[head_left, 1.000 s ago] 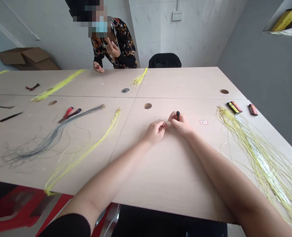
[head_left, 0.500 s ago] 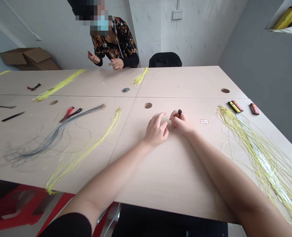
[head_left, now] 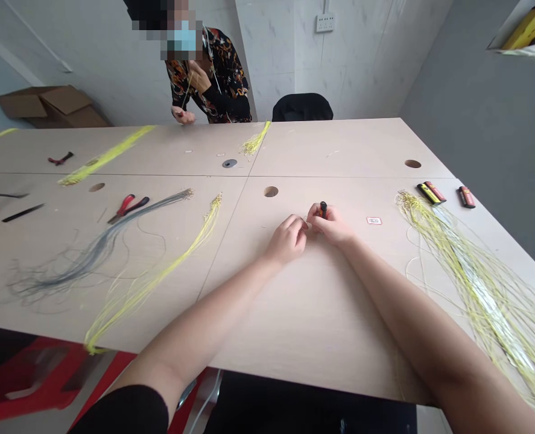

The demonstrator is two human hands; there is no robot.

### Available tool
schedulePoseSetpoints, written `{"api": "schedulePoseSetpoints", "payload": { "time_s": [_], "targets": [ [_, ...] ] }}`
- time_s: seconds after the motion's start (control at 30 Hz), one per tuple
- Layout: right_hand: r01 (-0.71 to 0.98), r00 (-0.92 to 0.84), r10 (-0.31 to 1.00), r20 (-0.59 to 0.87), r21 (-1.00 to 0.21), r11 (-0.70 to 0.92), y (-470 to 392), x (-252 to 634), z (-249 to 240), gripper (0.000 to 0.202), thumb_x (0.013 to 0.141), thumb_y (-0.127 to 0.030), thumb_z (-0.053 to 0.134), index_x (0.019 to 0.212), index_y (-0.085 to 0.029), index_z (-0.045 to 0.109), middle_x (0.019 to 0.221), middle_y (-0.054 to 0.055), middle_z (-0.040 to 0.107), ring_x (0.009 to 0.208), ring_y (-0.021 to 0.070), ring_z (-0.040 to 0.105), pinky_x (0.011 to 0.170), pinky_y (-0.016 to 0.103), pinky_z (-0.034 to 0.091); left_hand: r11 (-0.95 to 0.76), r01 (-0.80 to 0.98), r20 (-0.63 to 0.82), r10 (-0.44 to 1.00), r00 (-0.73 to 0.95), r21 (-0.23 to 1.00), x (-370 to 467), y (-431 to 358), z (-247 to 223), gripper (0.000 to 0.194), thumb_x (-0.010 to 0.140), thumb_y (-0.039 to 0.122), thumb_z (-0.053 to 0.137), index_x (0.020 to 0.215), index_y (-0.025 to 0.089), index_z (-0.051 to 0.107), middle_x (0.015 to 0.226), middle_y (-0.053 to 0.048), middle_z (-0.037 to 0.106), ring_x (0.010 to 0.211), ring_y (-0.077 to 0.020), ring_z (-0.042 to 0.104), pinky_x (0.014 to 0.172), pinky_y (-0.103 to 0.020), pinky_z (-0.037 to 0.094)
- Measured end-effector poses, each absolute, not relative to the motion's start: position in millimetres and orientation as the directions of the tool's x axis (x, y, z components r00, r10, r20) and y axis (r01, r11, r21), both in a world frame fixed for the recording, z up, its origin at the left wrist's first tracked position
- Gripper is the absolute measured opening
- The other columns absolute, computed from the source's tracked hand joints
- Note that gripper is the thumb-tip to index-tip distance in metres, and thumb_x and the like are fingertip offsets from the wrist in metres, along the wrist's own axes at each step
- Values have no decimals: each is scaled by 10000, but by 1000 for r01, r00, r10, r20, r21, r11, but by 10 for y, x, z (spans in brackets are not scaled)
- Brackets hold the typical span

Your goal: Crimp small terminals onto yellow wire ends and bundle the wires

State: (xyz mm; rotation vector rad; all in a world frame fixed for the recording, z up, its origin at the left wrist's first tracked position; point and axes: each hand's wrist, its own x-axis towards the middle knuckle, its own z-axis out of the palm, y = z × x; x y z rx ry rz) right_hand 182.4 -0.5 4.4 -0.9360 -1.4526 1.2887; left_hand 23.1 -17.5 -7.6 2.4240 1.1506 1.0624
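Note:
My right hand is closed around a lighter; its dark top stands up above the fingers, with a bit of orange below. My left hand is just left of it, thumb and fingers pinched together. Something very thin seems to run between the two hands, too fine to make out. Both hands are low over the pale table. To the right lies a small red-edged label.
Yellow cords spread at the right beside several lighters. On the left lie another yellow cord bundle, a grey cord bundle, red-handled pliers and black tweezers. A co-worker stands across the table.
My left fingers, spread before, have closed into a pinch near my right hand. The lighter has shifted slightly left. The co-worker has raised one hand toward the chest.

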Motion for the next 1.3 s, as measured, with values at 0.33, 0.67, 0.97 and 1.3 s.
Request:
{"api": "schedulePoseSetpoints", "payload": {
  "time_s": [0.33, 0.67, 0.97, 1.3],
  "targets": [
    [-36, -253, 958, 138, -990, 134, -1, 1821, 46, 120, 662, -270, 563, 618, -196, 480, 545, -58, 370, 524, 80, 308, 504, 263, 226, -415, 466, 252, 893, 373, 781, 210, -176, -14, 113, 793, 144, 491, 835, 173, 592, 754, -7, 662, 633, -118, 574, 586, -217, 436],
    [-11, -258, 951, 169, -985, 172, -12, 1822, 56, 121, 678, -268, 552, 617, -196, 477, 549, -49, 384, 560, 93, 339, 522, 263, 241, -465, 551, 291, 879, 377, 692, 209, -185, 10, 97, 771, 148, 517, 777, 185, 608, 730, -2, 663, 647, -131, 589, 627, -248, 471],
    [34, -293, 938, 185, -979, 203, -29, 1821, 63, 121, 691, -241, 533, 607, -191, 463, 545, -57, 366, 543, 83, 310, 536, 267, 237, -576, 628, 468, 810, 353, 523, 187, -147, -88, 127, 735, 105, 581, 806, 183, 652, 1377, -106, 519, 1274, -278, 483, 1071, -466, 444],
    [58, -309, 936, 169, -979, 196, -35, 1817, 103, 111, 685, -264, 529, 608, -193, 496, 528, -58, 367, 537, 89, 324, 541, 271, 251, -558, 494, 445, 830, 336, 667, 188, -124, -40, 274, 760, 4, 378, 778, 177, 590, 984, -78, 666, 917, -162, 634, 825, -290, 522]
  ]
}}
